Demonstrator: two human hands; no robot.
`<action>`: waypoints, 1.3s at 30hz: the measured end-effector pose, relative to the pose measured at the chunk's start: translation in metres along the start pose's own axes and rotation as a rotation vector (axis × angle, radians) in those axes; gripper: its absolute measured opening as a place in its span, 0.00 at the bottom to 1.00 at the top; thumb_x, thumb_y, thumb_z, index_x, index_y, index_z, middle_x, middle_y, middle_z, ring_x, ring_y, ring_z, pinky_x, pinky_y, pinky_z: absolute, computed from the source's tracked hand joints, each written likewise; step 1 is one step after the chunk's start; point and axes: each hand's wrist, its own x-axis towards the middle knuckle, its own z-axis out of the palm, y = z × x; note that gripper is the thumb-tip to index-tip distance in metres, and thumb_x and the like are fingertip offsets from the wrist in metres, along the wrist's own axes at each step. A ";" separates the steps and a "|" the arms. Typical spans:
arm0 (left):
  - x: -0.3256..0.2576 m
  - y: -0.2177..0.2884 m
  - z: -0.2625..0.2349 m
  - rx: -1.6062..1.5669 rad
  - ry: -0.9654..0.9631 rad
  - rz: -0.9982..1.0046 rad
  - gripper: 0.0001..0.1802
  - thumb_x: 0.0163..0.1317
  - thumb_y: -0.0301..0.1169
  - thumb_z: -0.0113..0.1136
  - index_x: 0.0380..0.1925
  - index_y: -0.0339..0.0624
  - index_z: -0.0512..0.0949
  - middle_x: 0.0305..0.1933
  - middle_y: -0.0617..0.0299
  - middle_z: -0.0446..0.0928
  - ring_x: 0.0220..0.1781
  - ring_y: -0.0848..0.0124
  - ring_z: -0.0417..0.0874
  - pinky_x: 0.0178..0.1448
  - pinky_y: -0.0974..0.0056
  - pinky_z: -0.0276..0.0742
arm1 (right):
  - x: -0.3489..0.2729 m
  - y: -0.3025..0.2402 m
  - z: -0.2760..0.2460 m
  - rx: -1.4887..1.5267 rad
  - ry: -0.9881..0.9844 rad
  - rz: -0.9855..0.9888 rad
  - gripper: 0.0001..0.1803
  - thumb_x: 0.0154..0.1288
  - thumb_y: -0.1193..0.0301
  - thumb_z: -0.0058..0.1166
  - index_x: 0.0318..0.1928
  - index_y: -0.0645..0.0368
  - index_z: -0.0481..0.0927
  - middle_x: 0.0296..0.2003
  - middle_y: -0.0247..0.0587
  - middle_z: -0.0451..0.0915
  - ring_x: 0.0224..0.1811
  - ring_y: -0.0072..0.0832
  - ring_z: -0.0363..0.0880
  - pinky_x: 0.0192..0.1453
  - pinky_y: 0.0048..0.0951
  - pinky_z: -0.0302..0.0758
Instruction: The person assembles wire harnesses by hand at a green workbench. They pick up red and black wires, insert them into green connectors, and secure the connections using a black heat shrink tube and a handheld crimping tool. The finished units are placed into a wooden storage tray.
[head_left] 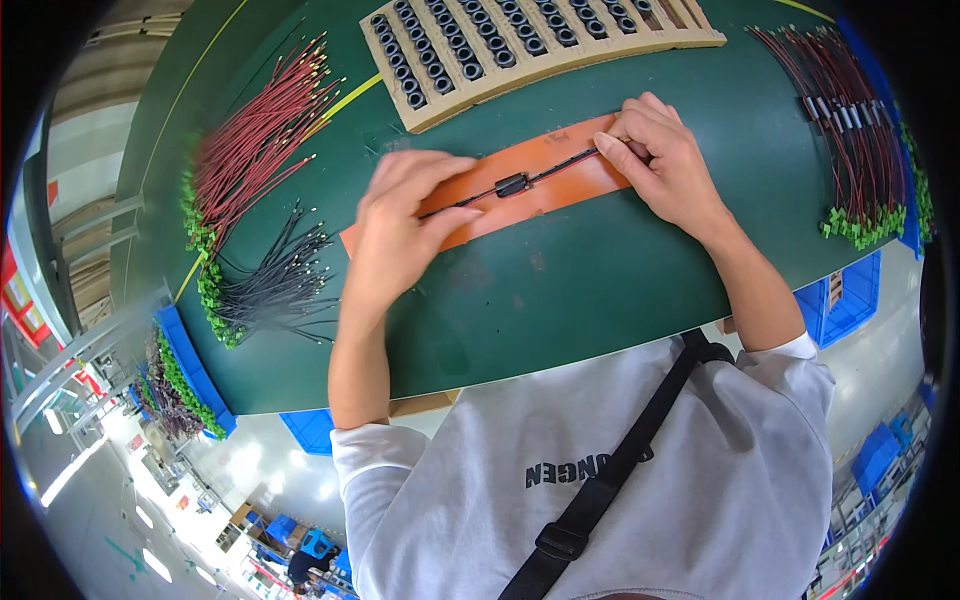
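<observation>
Lining the left edge of the green table (560, 290) is a blue bin (190, 355), with green-ended wires beyond its wall. Next come red wires (270, 120), fanned toward the top, and below them black wires (275, 285); green plugs (205, 280) edge both bunches on their left side.

The left hand (393, 215), slightly blurred, is over the left part of an orange board (565, 188). Its thumb and forefinger are spread wide, with a dark cord (565, 163) running into the gap between them; whether they grip it cannot be told. The cord slants up to the right above the board, and a black cylinder (511, 185) sits around it, just right of the left fingertips and clear of both hands.

Above the board lies a cardboard tray (440, 110) holding rows of dark rings (473, 71). Below the table edge, dark lettering (560, 473) crosses the person's pale shirt (470, 430), upside down to the camera and partly covered by a black strap (640, 425).

The right hand (665, 165) is at the board's right part, thumb and forefinger narrowed to a pinch on the cord, well apart from the cylinder. Farther right, green-ended harnesses (850, 160) lie side by side, and a blue crate (848, 300) stands below the table.
</observation>
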 end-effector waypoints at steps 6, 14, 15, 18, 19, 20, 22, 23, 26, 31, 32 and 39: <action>-0.055 -0.035 -0.058 0.056 0.103 -0.091 0.19 0.49 0.23 0.77 0.43 0.36 0.86 0.51 0.57 0.85 0.56 0.59 0.82 0.62 0.57 0.77 | 0.001 -0.002 -0.001 0.002 -0.003 -0.005 0.11 0.71 0.70 0.60 0.30 0.58 0.77 0.24 0.32 0.65 0.31 0.30 0.63 0.44 0.33 0.63; -0.082 -0.048 -0.038 0.016 0.141 -0.208 0.21 0.51 0.20 0.76 0.48 0.37 0.86 0.48 0.57 0.84 0.40 0.69 0.81 0.47 0.66 0.79 | 0.003 -0.004 0.001 0.014 -0.011 0.003 0.11 0.71 0.71 0.61 0.30 0.59 0.77 0.24 0.33 0.64 0.30 0.29 0.61 0.43 0.32 0.62; -0.084 -0.048 -0.039 0.038 0.130 -0.212 0.21 0.51 0.20 0.76 0.47 0.37 0.86 0.49 0.57 0.84 0.41 0.69 0.81 0.47 0.66 0.79 | 0.003 -0.004 0.002 0.013 -0.014 0.002 0.10 0.71 0.71 0.61 0.31 0.59 0.77 0.24 0.33 0.64 0.30 0.29 0.61 0.43 0.32 0.62; -0.073 -0.038 -0.038 0.075 0.126 -0.158 0.20 0.52 0.21 0.76 0.47 0.37 0.86 0.49 0.57 0.84 0.43 0.68 0.82 0.47 0.64 0.80 | 0.001 -0.001 0.002 -0.001 -0.013 -0.002 0.10 0.71 0.71 0.61 0.31 0.59 0.77 0.24 0.33 0.64 0.30 0.29 0.61 0.43 0.32 0.62; -0.069 -0.032 -0.033 0.081 0.144 -0.110 0.20 0.52 0.21 0.76 0.47 0.36 0.86 0.49 0.57 0.84 0.44 0.68 0.82 0.47 0.64 0.80 | 0.001 -0.002 0.002 -0.002 -0.012 -0.004 0.10 0.71 0.71 0.61 0.31 0.59 0.77 0.24 0.33 0.64 0.30 0.29 0.61 0.43 0.32 0.62; -0.064 -0.026 -0.027 0.085 0.161 -0.062 0.20 0.52 0.22 0.77 0.47 0.36 0.86 0.49 0.56 0.84 0.45 0.67 0.82 0.47 0.63 0.80 | 0.001 -0.002 0.002 -0.007 -0.010 -0.003 0.10 0.71 0.71 0.61 0.31 0.59 0.77 0.24 0.33 0.64 0.30 0.29 0.61 0.43 0.32 0.62; -0.049 -0.014 -0.013 0.061 0.154 0.012 0.20 0.52 0.24 0.78 0.47 0.36 0.86 0.49 0.56 0.83 0.48 0.65 0.83 0.48 0.62 0.80 | 0.002 -0.003 0.001 -0.011 -0.010 -0.003 0.10 0.71 0.71 0.61 0.31 0.59 0.78 0.24 0.33 0.65 0.30 0.29 0.62 0.43 0.32 0.62; -0.041 -0.007 -0.004 0.050 0.153 0.048 0.20 0.52 0.25 0.78 0.47 0.36 0.86 0.49 0.56 0.83 0.49 0.64 0.83 0.49 0.61 0.81 | 0.003 -0.004 0.000 -0.009 -0.011 -0.005 0.10 0.71 0.71 0.61 0.31 0.59 0.78 0.24 0.33 0.65 0.30 0.29 0.62 0.43 0.32 0.63; -0.017 0.011 0.020 0.008 0.089 0.062 0.20 0.53 0.29 0.78 0.47 0.36 0.86 0.48 0.56 0.82 0.50 0.60 0.83 0.51 0.60 0.81 | 0.003 -0.003 0.001 -0.006 -0.006 -0.015 0.10 0.71 0.71 0.61 0.30 0.58 0.78 0.24 0.32 0.65 0.31 0.29 0.63 0.44 0.32 0.63; 0.000 0.014 0.035 -0.139 0.002 -0.011 0.16 0.60 0.27 0.74 0.48 0.34 0.86 0.45 0.58 0.82 0.46 0.63 0.84 0.50 0.62 0.81 | 0.001 -0.003 0.001 0.001 0.014 -0.018 0.11 0.71 0.71 0.61 0.29 0.57 0.77 0.24 0.32 0.68 0.31 0.30 0.65 0.45 0.33 0.65; 0.001 0.009 0.033 -0.172 -0.015 -0.018 0.15 0.61 0.26 0.72 0.47 0.34 0.87 0.45 0.58 0.82 0.46 0.64 0.84 0.50 0.63 0.81 | 0.000 -0.002 0.001 -0.010 0.011 -0.019 0.11 0.70 0.71 0.61 0.29 0.57 0.77 0.25 0.32 0.68 0.31 0.30 0.65 0.45 0.33 0.65; 0.008 0.002 0.029 -0.166 -0.072 -0.025 0.09 0.66 0.23 0.66 0.45 0.35 0.87 0.42 0.56 0.82 0.42 0.61 0.84 0.46 0.61 0.80 | -0.002 0.003 0.003 -0.022 0.018 -0.034 0.12 0.70 0.70 0.62 0.30 0.58 0.76 0.26 0.33 0.70 0.32 0.32 0.66 0.45 0.34 0.66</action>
